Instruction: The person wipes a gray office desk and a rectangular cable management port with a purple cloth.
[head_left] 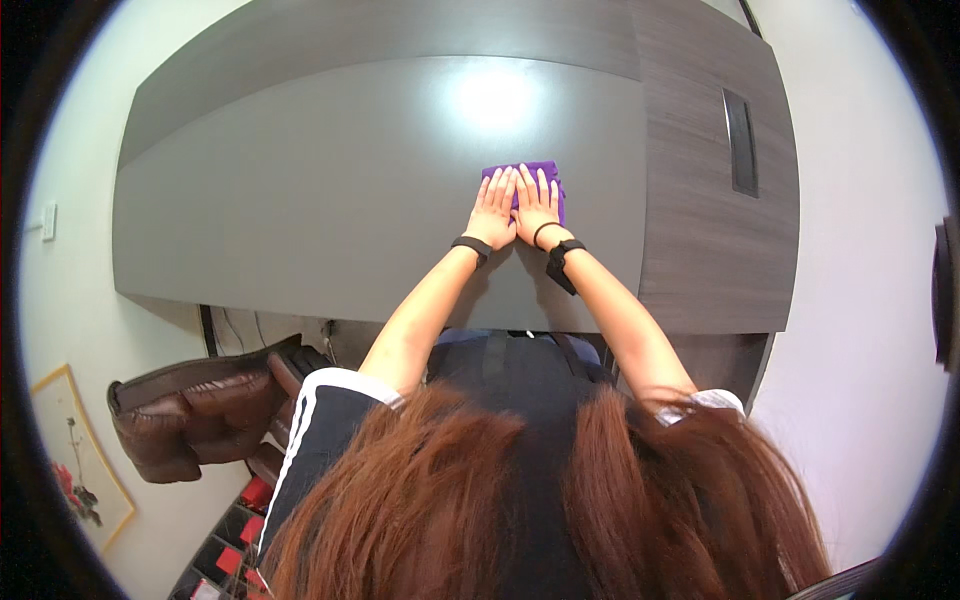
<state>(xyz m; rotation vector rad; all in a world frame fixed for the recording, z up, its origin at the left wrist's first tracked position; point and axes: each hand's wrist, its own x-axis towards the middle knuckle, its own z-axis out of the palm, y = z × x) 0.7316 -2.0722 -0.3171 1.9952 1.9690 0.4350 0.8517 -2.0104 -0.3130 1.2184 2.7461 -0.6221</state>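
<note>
A folded purple cloth [547, 167] lies on the grey desk top [330, 190], a little right of its middle. Both of my hands press flat on it, side by side, with the thumbs close together. My left hand [492, 208] covers the cloth's left part, its fingers stretched out and pointing away from me. Over the right part lies my right hand [537, 207], also flat, with its fingers slightly spread. Only the cloth's far edge, right edge and a strip between the hands show. A dark band circles each wrist.
Wood-grain panelling with a dark rectangular inset [741, 142] forms the desk's right side. A brown leather chair [200, 415] stands at the lower left, near hanging cables. Beside it is a rack [225, 545] with red items. A framed flower picture [85, 460] hangs on the left wall.
</note>
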